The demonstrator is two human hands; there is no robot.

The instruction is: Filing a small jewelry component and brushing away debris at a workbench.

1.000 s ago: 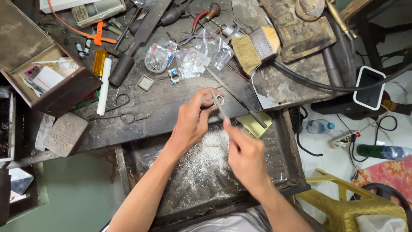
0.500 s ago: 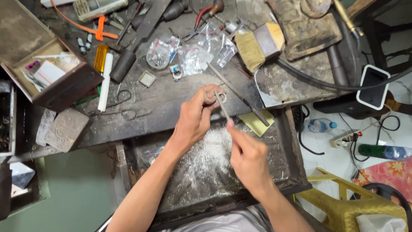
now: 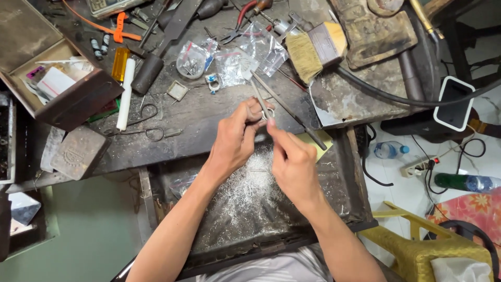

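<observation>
Two hands meet over the pull-out tray (image 3: 344,198) dusted with pale metal filings. The left hand (image 3: 235,141) is pinched shut on a small silvery ring (image 3: 267,116), held just above the bench edge; the right hand (image 3: 292,159) is closed on a thin file (image 3: 259,96) whose tip rests against the ring. Compared with a second ago the pair sits a little lower and more central in the view, and the file now stands steeper — the filing goes on at the same spot, with the ring never leaving the left fingers.

Just beyond the hands lie a dark flat file (image 3: 289,110) and a yellow slip (image 3: 315,140). Farther up, clear plastic bags (image 3: 245,57) cluster mid-bench — small, square, crumpled, some with blue marks. To the left stand a white tube (image 3: 125,94), an amber block (image 3: 120,63) and an open wooden drawer (image 3: 78,102) holding white and pink cards. At the far right, a wide brush (image 3: 313,52).
</observation>
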